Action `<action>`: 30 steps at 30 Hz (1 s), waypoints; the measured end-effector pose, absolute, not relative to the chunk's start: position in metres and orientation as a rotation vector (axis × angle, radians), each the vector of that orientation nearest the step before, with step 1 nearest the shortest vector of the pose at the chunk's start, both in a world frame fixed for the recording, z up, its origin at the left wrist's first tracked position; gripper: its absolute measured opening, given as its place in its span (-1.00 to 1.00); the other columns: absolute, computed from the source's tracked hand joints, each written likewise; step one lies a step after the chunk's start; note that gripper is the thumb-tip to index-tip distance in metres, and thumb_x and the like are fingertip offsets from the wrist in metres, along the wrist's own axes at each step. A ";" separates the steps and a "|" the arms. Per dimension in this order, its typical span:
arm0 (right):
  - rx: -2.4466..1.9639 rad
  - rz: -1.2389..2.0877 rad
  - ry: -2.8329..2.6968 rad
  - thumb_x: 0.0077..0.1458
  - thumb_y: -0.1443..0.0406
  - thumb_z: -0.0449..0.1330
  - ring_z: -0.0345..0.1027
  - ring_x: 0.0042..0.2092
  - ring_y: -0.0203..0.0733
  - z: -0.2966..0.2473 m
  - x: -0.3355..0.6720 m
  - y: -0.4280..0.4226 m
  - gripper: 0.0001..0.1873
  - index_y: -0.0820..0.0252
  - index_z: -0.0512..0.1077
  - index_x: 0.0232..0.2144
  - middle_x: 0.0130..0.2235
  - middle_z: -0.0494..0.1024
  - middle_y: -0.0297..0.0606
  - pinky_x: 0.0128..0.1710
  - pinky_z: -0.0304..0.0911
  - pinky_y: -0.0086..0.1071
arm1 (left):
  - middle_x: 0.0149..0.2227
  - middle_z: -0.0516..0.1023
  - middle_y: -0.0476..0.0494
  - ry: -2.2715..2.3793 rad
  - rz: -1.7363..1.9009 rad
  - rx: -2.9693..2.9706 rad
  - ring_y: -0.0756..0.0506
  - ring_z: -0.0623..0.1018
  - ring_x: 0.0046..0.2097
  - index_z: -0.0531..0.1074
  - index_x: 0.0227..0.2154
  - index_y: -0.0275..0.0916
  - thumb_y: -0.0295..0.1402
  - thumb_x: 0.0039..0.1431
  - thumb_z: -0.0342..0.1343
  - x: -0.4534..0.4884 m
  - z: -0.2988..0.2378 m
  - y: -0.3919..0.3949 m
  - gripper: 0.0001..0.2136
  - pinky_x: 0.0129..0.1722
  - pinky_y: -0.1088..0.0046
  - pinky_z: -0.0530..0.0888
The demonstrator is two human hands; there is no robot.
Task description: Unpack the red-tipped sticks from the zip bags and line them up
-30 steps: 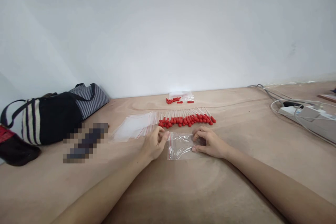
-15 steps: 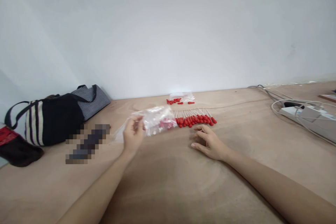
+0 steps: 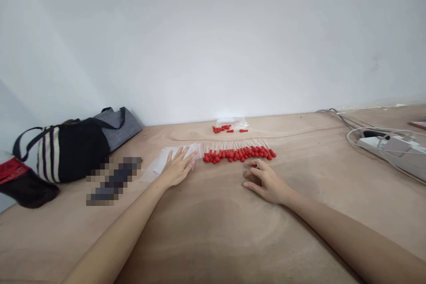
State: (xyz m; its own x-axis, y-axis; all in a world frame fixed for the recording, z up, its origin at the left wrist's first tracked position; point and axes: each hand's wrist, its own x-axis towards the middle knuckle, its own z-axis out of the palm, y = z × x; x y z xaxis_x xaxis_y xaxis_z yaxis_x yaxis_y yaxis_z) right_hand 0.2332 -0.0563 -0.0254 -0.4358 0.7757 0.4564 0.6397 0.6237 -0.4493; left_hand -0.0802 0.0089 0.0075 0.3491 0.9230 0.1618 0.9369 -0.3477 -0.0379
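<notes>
My left hand (image 3: 179, 167) lies flat with its fingers spread on clear plastic bags (image 3: 162, 159) at the left of the middle. To the right of the bags runs a row of white sticks with red balloon-like ends (image 3: 244, 153), the red ends towards me. Just in front of that row my right hand (image 3: 264, 182) rests on the table, fingers loosely curved and apart, with nothing in it. Farther back, several loose red balloon-like pieces (image 3: 221, 128) lie by another clear bag (image 3: 233, 122) with white sticks.
On the left stand a black bag with white stripes (image 3: 75, 151), a striped grey bag (image 3: 124, 128) and a bottle of dark drink (image 3: 28, 186). A blurred-out dark object (image 3: 116, 179) lies nearby. A white power strip (image 3: 392, 151) with cables sits at the right. A wall closes the back.
My left hand has put the clear bag down flat and spread its fingers over it. The left end of the red-tipped row now shows. My right hand has stayed in place.
</notes>
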 end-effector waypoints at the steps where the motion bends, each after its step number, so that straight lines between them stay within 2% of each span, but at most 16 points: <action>1: -1.106 0.274 -2.206 -0.01 0.20 0.14 0.20 -0.08 -0.10 -0.025 0.233 -0.056 -0.80 0.19 0.36 -0.33 -0.11 0.27 -0.10 -0.11 0.19 -0.18 | 0.21 0.01 -0.10 -1.769 -0.085 -2.506 -0.29 -0.06 0.22 0.09 0.11 0.01 -0.13 0.21 -0.30 -0.079 0.006 0.012 -0.58 0.09 -0.06 -0.12; 4: -1.094 0.277 -2.213 0.00 0.20 0.14 0.21 -0.09 -0.10 -0.026 0.233 -0.056 -0.80 0.19 0.36 -0.33 -0.12 0.28 -0.11 -0.12 0.19 -0.18 | 0.23 -0.06 -0.11 -2.045 0.027 -2.456 -0.40 -0.07 0.20 0.02 0.13 0.07 0.00 0.17 -0.37 -0.079 0.000 0.023 -0.52 0.00 -0.20 -0.06; 8: -1.099 0.275 -2.210 0.00 0.19 0.14 0.22 -0.09 -0.11 -0.027 0.233 -0.056 -0.79 0.20 0.36 -0.33 -0.12 0.29 -0.10 -0.13 0.20 -0.18 | 0.21 0.00 -0.17 -2.159 -0.030 -2.299 -0.44 0.01 0.18 0.08 0.12 0.00 -0.01 0.16 -0.33 -0.078 -0.003 0.030 -0.51 -0.02 -0.21 0.00; 11: -1.098 0.273 -2.220 0.01 0.17 0.12 0.23 -0.08 -0.11 -0.026 0.234 -0.055 -0.76 0.21 0.37 -0.31 -0.11 0.31 -0.09 -0.12 0.20 -0.19 | 0.15 0.14 -0.28 -1.911 -0.296 -2.218 -0.38 0.06 0.18 0.25 0.04 -0.16 -0.18 0.19 -0.24 -0.073 -0.002 0.021 -0.59 0.04 -0.14 0.00; 13: -1.066 0.282 -2.250 0.03 0.14 0.09 0.22 -0.06 -0.10 -0.024 0.236 -0.055 -0.71 0.20 0.37 -0.25 -0.08 0.32 -0.08 -0.10 0.19 -0.19 | 0.07 0.26 -0.31 -1.633 -0.543 -2.240 -0.29 0.14 0.15 0.35 -0.06 -0.25 -0.28 0.18 -0.19 -0.065 0.000 0.007 -0.65 0.09 -0.02 0.02; 15: -1.019 0.295 -2.318 0.03 0.09 0.08 0.19 0.00 -0.08 -0.020 0.239 -0.055 -0.60 0.18 0.34 -0.12 -0.02 0.31 -0.08 -0.04 0.14 -0.16 | -0.02 0.36 -0.27 -1.393 -0.720 -2.413 -0.20 0.27 0.09 0.38 -0.11 -0.26 -0.30 0.17 -0.15 -0.054 0.002 -0.012 -0.69 0.08 0.12 0.15; 17: -0.983 0.303 -2.417 0.02 0.03 0.06 0.10 0.08 -0.04 -0.016 0.241 -0.056 -0.47 0.14 0.26 0.00 0.06 0.27 -0.10 0.03 0.04 -0.10 | 0.04 0.31 -0.22 -1.243 -0.682 -2.714 -0.16 0.25 0.10 0.32 -0.04 -0.22 -0.28 0.18 -0.13 -0.042 0.004 -0.032 -0.68 0.07 0.21 0.22; 19: -0.989 0.317 -2.518 0.00 -0.03 0.04 0.00 0.14 0.00 -0.014 0.243 -0.056 -0.36 0.09 0.15 0.09 0.12 0.20 -0.12 0.09 -0.09 -0.03 | 0.12 0.21 -0.19 -1.187 -0.517 -2.956 -0.17 0.21 0.14 0.24 0.04 -0.16 -0.21 0.16 -0.09 -0.032 0.007 -0.048 -0.62 0.06 0.19 0.24; 24: -1.094 0.409 -2.609 -0.03 -0.11 -0.01 -0.08 0.18 0.02 -0.013 0.243 -0.055 -0.27 0.02 0.03 0.14 0.17 0.09 -0.15 0.12 -0.25 0.03 | 0.18 0.09 -0.14 -1.317 -0.218 -3.138 -0.18 0.11 0.19 0.14 0.09 -0.08 -0.13 0.16 -0.10 -0.021 0.013 -0.063 -0.57 0.10 0.11 0.15; 27: -1.121 0.445 -2.610 -0.05 -0.12 -0.01 -0.09 0.18 0.01 -0.012 0.242 -0.055 -0.26 0.02 0.04 0.13 0.18 0.09 -0.16 0.12 -0.25 0.02 | 0.17 0.13 -0.13 -1.341 -0.292 -3.129 -0.17 0.15 0.17 0.18 0.07 -0.08 -0.14 0.14 -0.07 -0.023 0.009 -0.062 -0.58 0.09 0.14 0.18; 30: -1.130 0.461 -2.602 -0.06 -0.13 0.00 -0.07 0.17 0.02 -0.011 0.242 -0.055 -0.25 0.03 0.06 0.13 0.17 0.09 -0.13 0.12 -0.25 0.02 | 0.03 0.32 -0.15 -1.393 -0.614 -2.993 -0.14 0.33 0.04 0.32 -0.06 -0.14 -0.24 0.12 -0.03 -0.023 0.001 -0.052 -0.69 0.00 0.24 0.30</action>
State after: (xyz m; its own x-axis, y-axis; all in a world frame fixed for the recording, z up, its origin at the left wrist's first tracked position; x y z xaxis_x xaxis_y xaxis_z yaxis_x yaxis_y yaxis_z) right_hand 0.2416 -0.0547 -0.0114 -0.6608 0.7416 0.1156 0.6568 0.6459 -0.3892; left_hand -0.0233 -0.0523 0.0009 0.5938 0.7701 0.2330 0.6917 -0.6365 0.3412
